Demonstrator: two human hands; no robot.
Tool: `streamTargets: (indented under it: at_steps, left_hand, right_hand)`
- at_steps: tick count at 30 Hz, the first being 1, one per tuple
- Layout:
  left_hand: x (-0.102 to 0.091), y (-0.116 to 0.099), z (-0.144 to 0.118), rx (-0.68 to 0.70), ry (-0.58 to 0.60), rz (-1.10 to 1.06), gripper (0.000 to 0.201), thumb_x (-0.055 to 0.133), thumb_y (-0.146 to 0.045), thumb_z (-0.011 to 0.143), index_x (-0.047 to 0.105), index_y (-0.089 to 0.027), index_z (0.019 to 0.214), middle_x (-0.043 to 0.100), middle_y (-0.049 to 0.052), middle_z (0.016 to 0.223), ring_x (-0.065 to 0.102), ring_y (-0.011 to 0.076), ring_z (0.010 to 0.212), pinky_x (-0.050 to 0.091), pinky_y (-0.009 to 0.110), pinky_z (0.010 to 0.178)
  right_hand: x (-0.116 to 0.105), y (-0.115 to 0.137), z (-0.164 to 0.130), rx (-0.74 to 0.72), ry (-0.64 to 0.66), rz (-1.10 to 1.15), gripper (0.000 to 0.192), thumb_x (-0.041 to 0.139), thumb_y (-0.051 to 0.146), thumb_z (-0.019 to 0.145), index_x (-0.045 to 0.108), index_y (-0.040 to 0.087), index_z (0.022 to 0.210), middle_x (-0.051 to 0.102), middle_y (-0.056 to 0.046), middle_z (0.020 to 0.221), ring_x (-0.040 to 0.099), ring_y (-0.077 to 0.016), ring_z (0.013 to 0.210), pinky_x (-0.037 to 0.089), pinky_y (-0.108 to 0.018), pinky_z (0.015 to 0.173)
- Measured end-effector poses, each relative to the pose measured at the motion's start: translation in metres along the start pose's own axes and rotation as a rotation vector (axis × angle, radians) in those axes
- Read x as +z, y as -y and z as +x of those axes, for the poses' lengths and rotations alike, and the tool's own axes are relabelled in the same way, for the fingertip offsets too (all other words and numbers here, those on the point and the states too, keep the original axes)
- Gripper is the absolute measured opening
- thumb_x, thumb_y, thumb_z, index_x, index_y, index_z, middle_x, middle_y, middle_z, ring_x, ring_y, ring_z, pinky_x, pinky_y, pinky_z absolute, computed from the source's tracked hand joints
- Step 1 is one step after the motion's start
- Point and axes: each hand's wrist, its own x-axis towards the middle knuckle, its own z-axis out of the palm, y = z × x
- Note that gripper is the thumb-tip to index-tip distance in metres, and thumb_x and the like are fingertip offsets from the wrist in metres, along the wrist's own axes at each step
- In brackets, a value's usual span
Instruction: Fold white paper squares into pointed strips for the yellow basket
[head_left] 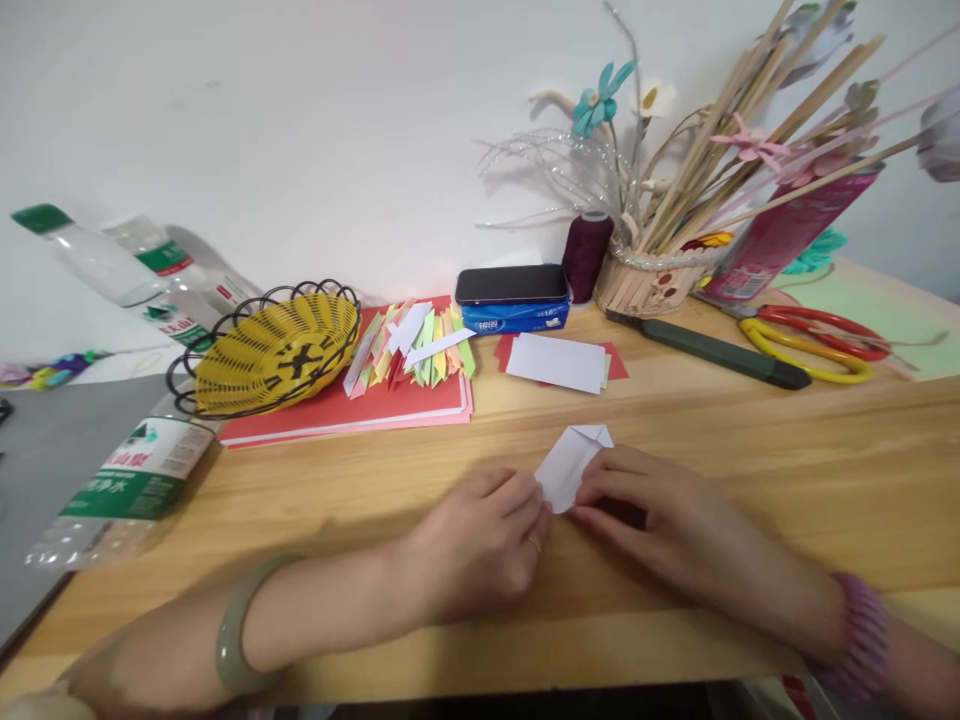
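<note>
A small white folded paper (570, 462) lies on the wooden table (750, 470) in front of me. My left hand (476, 545) presses its near left corner with the fingertips. My right hand (660, 525) holds the paper's right side, fingers curled over its lower edge. A green bangle circles my left wrist and a purple beaded bracelet my right. Both hands touch the same paper.
Behind the paper lie white and red paper squares (559, 362), a fan of folded coloured strips (412, 350) on red sheets, a yellow wire basket (274, 350), a phone (512, 284) on a blue pack, a thread spool (586, 252), a stick-filled basket (652, 280), scissors (814, 340) and bottles (127, 480).
</note>
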Motion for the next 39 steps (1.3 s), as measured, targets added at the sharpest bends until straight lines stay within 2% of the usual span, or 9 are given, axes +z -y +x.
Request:
streamTargets:
  at_steps: [5, 17, 22, 25, 30, 32, 34, 36, 39]
  left_hand:
    - [-0.003, -0.004, -0.001, 0.032, 0.035, 0.024, 0.012, 0.049, -0.009, 0.082, 0.060, -0.005, 0.083, 0.063, 0.015, 0.088, 0.056, 0.0220, 0.082, 0.048, 0.037, 0.070]
    - [-0.004, -0.008, -0.001, -0.019, -0.003, 0.046, 0.015, 0.047, -0.009, 0.080, 0.062, -0.007, 0.078, 0.065, 0.016, 0.090, 0.056, 0.0212, 0.077, 0.048, 0.034, 0.063]
    - [-0.003, -0.011, 0.001, -0.062, -0.079, 0.071, 0.023, 0.042, -0.007, 0.083, 0.060, 0.000, 0.096, 0.064, 0.015, 0.082, 0.057, 0.0213, 0.075, 0.047, 0.034, 0.062]
    - [-0.002, -0.015, 0.001, -0.095, -0.054, 0.086, 0.023, 0.043, -0.010, 0.086, 0.057, 0.000, 0.101, 0.063, 0.014, 0.082, 0.056, 0.0210, 0.078, 0.046, 0.034, 0.066]
    - [-0.004, -0.018, 0.002, -0.125, 0.090, 0.020, 0.015, 0.045, -0.012, 0.086, 0.058, -0.008, 0.092, 0.056, 0.008, 0.083, 0.052, 0.0212, 0.082, 0.044, 0.033, 0.065]
    - [-0.005, -0.016, 0.003, -0.117, 0.120, -0.013, 0.013, 0.046, -0.013, 0.087, 0.058, -0.009, 0.092, 0.054, 0.008, 0.086, 0.051, 0.0220, 0.085, 0.044, 0.033, 0.065]
    - [-0.006, -0.011, 0.004, -0.122, 0.113, -0.042, 0.012, 0.047, -0.014, 0.087, 0.058, -0.009, 0.091, 0.053, 0.007, 0.084, 0.051, 0.0218, 0.084, 0.044, 0.032, 0.063]
    - [-0.005, -0.005, 0.004, -0.144, 0.081, -0.067, 0.012, 0.047, -0.014, 0.088, 0.058, -0.010, 0.090, 0.052, 0.005, 0.079, 0.051, 0.0208, 0.081, 0.043, 0.031, 0.061]
    - [-0.002, 0.007, 0.004, -0.146, 0.054, -0.096, 0.013, 0.047, -0.019, 0.090, 0.060, -0.015, 0.092, 0.052, 0.003, 0.077, 0.050, 0.0200, 0.080, 0.041, 0.028, 0.060]
  right_hand:
    - [0.003, 0.003, 0.005, 0.128, -0.011, -0.041, 0.017, 0.048, 0.020, 0.084, 0.055, 0.019, 0.068, 0.059, -0.002, 0.073, 0.054, -0.0156, 0.067, 0.039, -0.028, 0.060]
    - [-0.002, 0.009, 0.012, 0.187, 0.076, -0.179, 0.016, 0.049, 0.020, 0.082, 0.055, 0.019, 0.068, 0.059, -0.003, 0.071, 0.054, -0.0160, 0.063, 0.037, -0.027, 0.056]
    - [-0.001, 0.009, 0.012, 0.183, 0.071, -0.206, 0.016, 0.049, 0.021, 0.082, 0.054, 0.019, 0.067, 0.058, -0.002, 0.069, 0.053, -0.0156, 0.061, 0.036, -0.027, 0.054]
    - [0.000, 0.009, 0.011, 0.182, 0.051, -0.226, 0.016, 0.049, 0.021, 0.082, 0.053, 0.019, 0.066, 0.057, -0.002, 0.068, 0.052, -0.0157, 0.061, 0.035, -0.027, 0.053]
    - [0.004, 0.006, 0.006, 0.111, -0.006, -0.186, 0.009, 0.047, 0.021, 0.085, 0.050, 0.019, 0.076, 0.055, -0.003, 0.076, 0.053, -0.0159, 0.067, 0.039, -0.027, 0.056]
    - [0.006, 0.004, 0.002, 0.097, -0.050, -0.158, 0.006, 0.045, 0.020, 0.086, 0.049, 0.019, 0.082, 0.054, -0.004, 0.081, 0.053, -0.0152, 0.068, 0.042, -0.027, 0.057]
    - [0.008, 0.000, -0.003, 0.063, -0.093, -0.153, 0.010, 0.041, 0.017, 0.087, 0.051, 0.019, 0.088, 0.053, -0.004, 0.084, 0.054, -0.0144, 0.069, 0.045, -0.027, 0.059]
    - [0.007, -0.004, -0.010, -0.039, -0.121, -0.196, 0.020, 0.037, 0.014, 0.088, 0.054, 0.020, 0.097, 0.054, -0.006, 0.089, 0.056, -0.0147, 0.074, 0.047, -0.028, 0.064]
    - [0.003, -0.009, -0.022, -0.244, -0.130, -0.368, 0.033, 0.034, 0.011, 0.088, 0.053, 0.021, 0.113, 0.058, -0.009, 0.100, 0.056, -0.0198, 0.091, 0.049, -0.037, 0.076]
